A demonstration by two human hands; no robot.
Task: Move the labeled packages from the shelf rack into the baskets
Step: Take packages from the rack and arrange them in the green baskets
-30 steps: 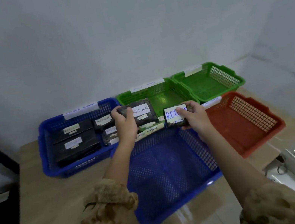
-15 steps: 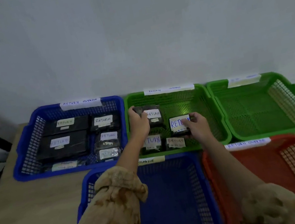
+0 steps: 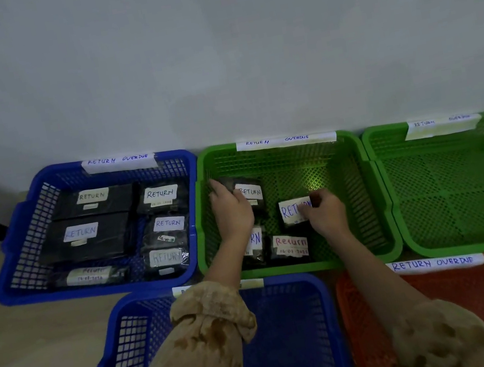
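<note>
As left hand (image 3: 233,214) grips flat packet (image 3: 252,193), right hand (image 3: 326,217) pinches labelled packet (image 3: 291,212).

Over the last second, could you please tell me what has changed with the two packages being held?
Both hands carried their packages forward, from above the near blue basket down into the middle green basket. The left hand still grips the left package and the right hand still pinches the right package; neither is released. The back blue basket's contents stayed put.
</note>
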